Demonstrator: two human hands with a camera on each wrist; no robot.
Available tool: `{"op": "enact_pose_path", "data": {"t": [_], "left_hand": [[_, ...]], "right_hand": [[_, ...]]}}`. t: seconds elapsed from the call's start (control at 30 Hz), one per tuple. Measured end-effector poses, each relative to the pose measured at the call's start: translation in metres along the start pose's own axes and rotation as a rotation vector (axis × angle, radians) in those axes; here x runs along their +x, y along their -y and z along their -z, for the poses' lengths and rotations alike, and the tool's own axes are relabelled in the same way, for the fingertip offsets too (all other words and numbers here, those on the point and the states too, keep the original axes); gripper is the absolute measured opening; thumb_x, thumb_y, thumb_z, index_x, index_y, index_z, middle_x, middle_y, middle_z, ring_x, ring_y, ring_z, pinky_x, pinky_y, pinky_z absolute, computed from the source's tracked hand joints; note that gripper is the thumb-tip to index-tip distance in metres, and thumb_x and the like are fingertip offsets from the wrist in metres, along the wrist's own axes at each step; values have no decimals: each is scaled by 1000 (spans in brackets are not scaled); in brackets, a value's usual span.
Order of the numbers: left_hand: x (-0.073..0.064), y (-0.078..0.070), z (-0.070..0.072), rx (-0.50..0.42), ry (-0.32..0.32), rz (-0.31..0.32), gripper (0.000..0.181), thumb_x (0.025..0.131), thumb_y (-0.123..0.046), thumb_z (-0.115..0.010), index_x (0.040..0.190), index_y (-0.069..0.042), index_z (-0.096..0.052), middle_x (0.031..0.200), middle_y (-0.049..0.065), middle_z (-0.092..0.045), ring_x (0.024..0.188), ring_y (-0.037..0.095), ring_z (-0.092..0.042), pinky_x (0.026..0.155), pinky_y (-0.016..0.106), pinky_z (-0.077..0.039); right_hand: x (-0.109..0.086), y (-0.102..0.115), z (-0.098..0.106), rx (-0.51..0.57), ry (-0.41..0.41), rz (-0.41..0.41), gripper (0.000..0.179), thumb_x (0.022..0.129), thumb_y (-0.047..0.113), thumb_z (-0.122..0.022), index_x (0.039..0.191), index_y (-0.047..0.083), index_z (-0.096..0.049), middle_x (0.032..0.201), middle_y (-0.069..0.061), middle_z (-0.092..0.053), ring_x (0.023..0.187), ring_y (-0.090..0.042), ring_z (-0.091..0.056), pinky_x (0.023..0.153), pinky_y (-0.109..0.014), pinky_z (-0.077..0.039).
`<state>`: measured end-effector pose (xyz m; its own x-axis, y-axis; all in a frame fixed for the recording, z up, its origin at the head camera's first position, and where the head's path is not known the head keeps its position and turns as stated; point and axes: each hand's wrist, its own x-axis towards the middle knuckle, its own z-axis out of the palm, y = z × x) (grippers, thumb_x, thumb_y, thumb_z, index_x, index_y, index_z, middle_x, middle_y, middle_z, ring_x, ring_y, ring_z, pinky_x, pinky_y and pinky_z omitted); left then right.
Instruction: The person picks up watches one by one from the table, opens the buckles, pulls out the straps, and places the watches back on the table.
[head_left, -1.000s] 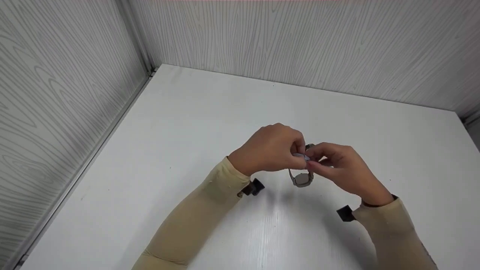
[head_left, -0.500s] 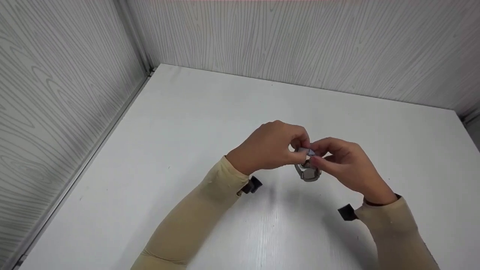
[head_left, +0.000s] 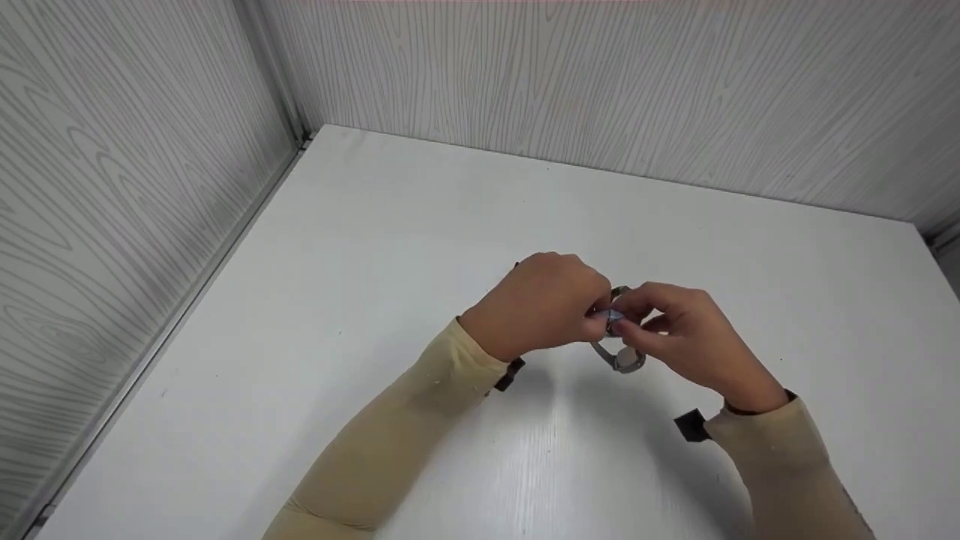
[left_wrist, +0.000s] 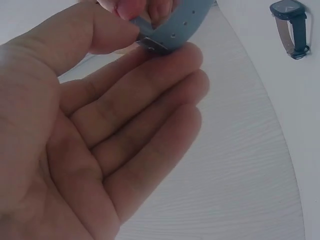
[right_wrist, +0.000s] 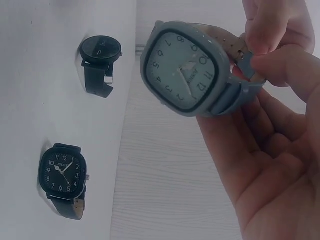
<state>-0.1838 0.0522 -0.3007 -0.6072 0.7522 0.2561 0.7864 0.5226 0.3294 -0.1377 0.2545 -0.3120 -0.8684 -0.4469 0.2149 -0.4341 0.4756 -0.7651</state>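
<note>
A wristwatch (right_wrist: 181, 70) with a grey-blue square case and light blue strap is held up between both hands. My left hand (head_left: 544, 304) pinches the buckle end of the strap (left_wrist: 175, 30) between thumb and index finger, the other fingers lying extended below it. My right hand (head_left: 679, 337) pinches the strap from the other side, thumb and fingertips meeting the left ones at the buckle (left_wrist: 152, 45). The watch case (head_left: 628, 360) hangs below the fingers in the head view, its strap forming a loop. In the right wrist view its numbered dial faces the camera.
On the white table (head_left: 420, 202) lie a round dark watch (right_wrist: 100, 52) and a square black watch (right_wrist: 62, 172), both seen in the right wrist view. The left wrist view shows a dark watch (left_wrist: 290, 25) at upper right. Wood-grain panels (head_left: 562, 82) stand behind and at left.
Both hands have come slightly down in the head view after rising earlier. My left hand has turned, and its fingers are closer in on the strap; the watch case hangs a little lower.
</note>
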Motion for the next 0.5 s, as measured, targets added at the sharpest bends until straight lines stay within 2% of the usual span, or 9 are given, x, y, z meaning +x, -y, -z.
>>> {"op": "enact_pose_path", "data": {"t": [0.13,0.23,0.37,0.43,0.5], "left_hand": [[0,2,0,-21,35,4,20,69,-9,-56,53,-18,-46,52,-9,-30,54,6,-23,47,23,-18],[0,2,-4,5,-1,-40,20,69,-9,-55,55,-17,-44,53,-9,-30,54,6,-22,48,22,-18],[1,1,-6,68,-62,-100,19,71,-10,-54,57,-16,-42,54,-7,-29,55,8,-21,49,23,-18],[1,1,-6,65,-74,-103,17,71,-10,-55,58,-16,-45,54,-8,-33,54,7,-24,49,21,-20],[2,2,-5,30,-68,-80,14,72,-11,-56,61,-17,-50,54,-9,-39,53,6,-31,47,20,-25]], "right_hand": [[-1,2,-3,-17,0,10,15,87,3,-67,96,15,-69,84,1,-66,74,-13,-60,64,-28,-54],[-1,6,-4,-31,-8,9,14,86,3,-67,96,13,-69,84,1,-66,73,-13,-59,63,-27,-53],[-1,-4,-4,-59,-25,-3,14,87,11,-69,99,17,-70,87,5,-68,75,-11,-61,63,-25,-52],[-1,-13,-4,-42,-30,-10,14,87,12,-69,99,19,-71,88,6,-68,76,-11,-63,65,-25,-53],[-1,-20,-4,-10,-32,-23,12,87,13,-69,97,20,-71,89,6,-69,75,-12,-64,65,-26,-55]]}}
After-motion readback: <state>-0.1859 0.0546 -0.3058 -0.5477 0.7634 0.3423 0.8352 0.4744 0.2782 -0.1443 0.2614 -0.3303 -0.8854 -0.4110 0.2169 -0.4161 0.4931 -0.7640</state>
